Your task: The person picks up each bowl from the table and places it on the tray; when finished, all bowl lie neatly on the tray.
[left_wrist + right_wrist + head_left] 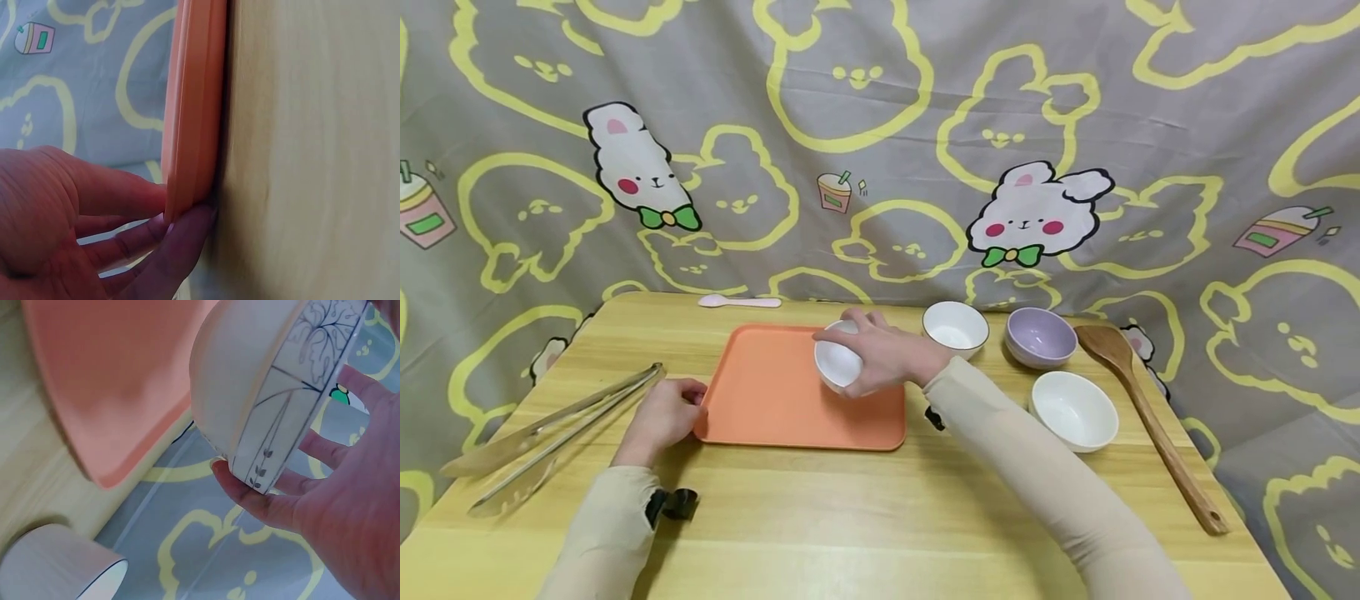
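An orange tray (767, 408) lies flat on the wooden table. My left hand (662, 418) pinches its near left corner, the thumb on the rim and fingers beneath the edge, as the left wrist view shows. Over the tray's right half, my right hand (889, 354) grips a white bowl (837, 363) by its rim. The bowl is tilted, its inside partly showing in the head view. Dark line drawings of leaves run round the outside of that bowl (250, 381) in the right wrist view, where it hangs above the tray (119, 381).
Right of the tray stand a dark-rimmed white bowl (955, 327), a purple bowl (1040, 337) and a plain white bowl (1073, 412). A wooden spatula (1138, 387) lies along the right edge. Metal tongs (568, 429) lie at left, and a pink spoon (741, 302) at the back.
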`<state>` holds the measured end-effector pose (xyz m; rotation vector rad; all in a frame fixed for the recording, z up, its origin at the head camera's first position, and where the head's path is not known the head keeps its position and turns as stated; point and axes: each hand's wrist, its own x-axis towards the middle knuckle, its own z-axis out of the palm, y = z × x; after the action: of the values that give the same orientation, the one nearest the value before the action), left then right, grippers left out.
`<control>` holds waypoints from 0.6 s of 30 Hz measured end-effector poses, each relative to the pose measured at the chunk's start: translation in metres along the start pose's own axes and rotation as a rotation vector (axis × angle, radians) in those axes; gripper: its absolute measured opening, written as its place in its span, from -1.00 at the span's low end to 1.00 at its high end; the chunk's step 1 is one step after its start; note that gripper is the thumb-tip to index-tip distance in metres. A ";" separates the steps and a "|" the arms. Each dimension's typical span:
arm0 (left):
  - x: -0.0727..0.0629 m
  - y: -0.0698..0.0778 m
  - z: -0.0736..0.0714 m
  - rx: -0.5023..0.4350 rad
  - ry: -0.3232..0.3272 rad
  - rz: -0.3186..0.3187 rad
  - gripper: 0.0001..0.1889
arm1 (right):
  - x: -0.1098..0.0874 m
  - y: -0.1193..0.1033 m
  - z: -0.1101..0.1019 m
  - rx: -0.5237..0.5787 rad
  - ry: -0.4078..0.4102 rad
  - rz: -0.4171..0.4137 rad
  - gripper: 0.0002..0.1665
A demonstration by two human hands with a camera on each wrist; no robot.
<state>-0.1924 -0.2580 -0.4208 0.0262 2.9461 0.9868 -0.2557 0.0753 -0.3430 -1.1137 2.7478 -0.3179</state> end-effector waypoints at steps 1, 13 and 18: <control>0.000 0.000 0.000 0.002 0.003 0.004 -0.67 | 0.003 -0.001 0.000 0.001 -0.005 0.000 -0.04; 0.000 0.001 0.002 -0.005 0.006 0.013 -0.70 | 0.025 -0.017 0.002 0.007 -0.032 -0.027 -0.06; 0.000 0.000 0.001 0.003 0.009 0.013 -0.69 | 0.039 -0.023 0.002 0.022 -0.060 -0.026 -0.05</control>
<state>-0.1926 -0.2573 -0.4218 0.0407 2.9596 0.9862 -0.2673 0.0316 -0.3420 -1.1358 2.6732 -0.3128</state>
